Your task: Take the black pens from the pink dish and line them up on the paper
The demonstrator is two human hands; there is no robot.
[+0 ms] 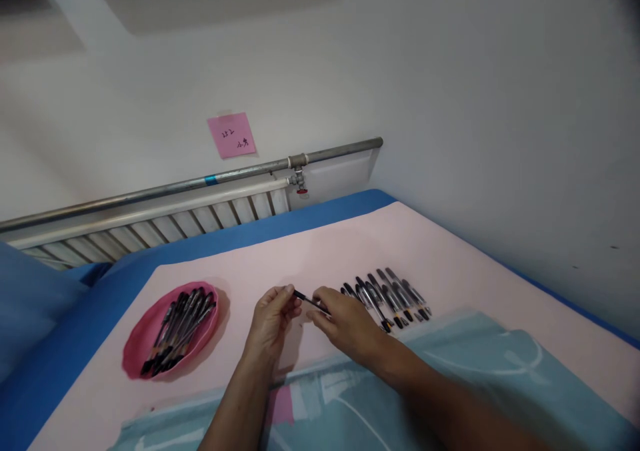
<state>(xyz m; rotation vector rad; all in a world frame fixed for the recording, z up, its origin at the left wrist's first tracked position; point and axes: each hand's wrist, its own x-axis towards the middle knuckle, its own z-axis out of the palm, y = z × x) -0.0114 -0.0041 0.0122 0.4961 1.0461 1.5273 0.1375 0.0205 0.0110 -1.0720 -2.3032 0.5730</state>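
A black pen (309, 300) is stretched between my two hands above the pink sheet. The fingertips of my left hand (273, 317) pinch its left end. Its other end is in the closed fingers of my right hand (345, 317), which partly hide it. To the right of that hand lie several pens with dark caps and clear barrels (385, 297), set side by side in rough rows. On the left stands a pink bowl (135, 337) with a heap of similar pens (180, 331) in it.
The pink sheet (260, 257) covers a blue surface (240, 236). A teal patterned cloth (480, 351) lies along the near side, under my forearms. Behind are a radiator (185, 221), a metal pipe (260, 169) and a pink note (232, 135) on the wall.
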